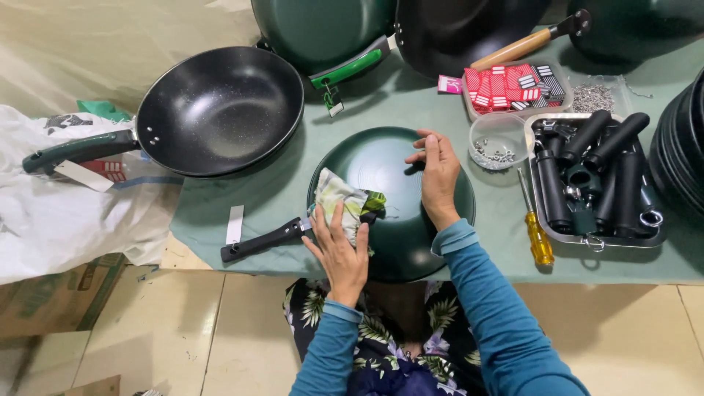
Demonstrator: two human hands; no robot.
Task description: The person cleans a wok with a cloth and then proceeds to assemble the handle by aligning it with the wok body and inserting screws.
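Left hand presses a cloth, fingers spread, on the upturned pan at the counter's front edge; right hand steadies it, fingers seemingly flat.

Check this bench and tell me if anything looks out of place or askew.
Little stands out. The left hand presses a cloth on an upturned green pan steadied by the right hand. A yellow-handled screwdriver lies loose beside the tray, near the table edge.

Left hand flat, right hand flat.
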